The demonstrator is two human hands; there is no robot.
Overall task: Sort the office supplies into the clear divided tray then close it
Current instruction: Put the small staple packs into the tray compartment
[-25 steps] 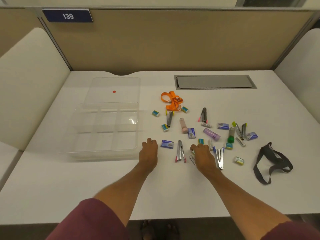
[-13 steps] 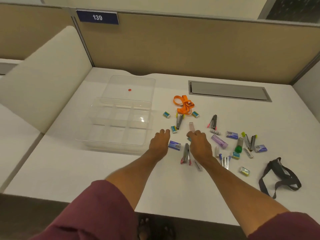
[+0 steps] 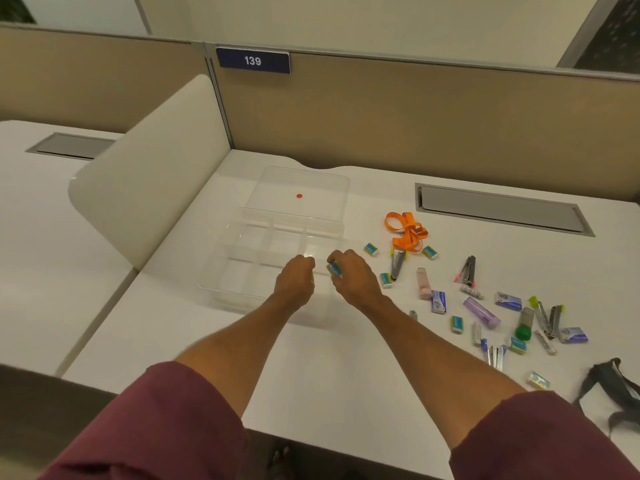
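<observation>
desk point(image 3: 329, 375); right hand point(image 3: 353, 282) pinches eraser point(image 3: 335, 268); left hand point(image 3: 294, 282) unclear

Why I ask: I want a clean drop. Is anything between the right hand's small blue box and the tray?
Nothing visible does. The right hand holds the small blue box over the right edge of the open clear tray; its lid lies behind. The left hand hovers alongside, not beneath.

- L hand point(image 3: 294, 282) over near-right part of clear tray point(image 3: 249, 244), fingers curled; can't tell if holding anything.
- R hand point(image 3: 353, 279) just beside it, pinching small teal box point(image 3: 334, 269) at tray's right edge.
- Lid point(image 3: 311, 181) flat behind tray.
- Orange strap point(image 3: 407, 233), staplers, boxes etc. scattered on desk point(image 3: 311, 368), R side.
</observation>
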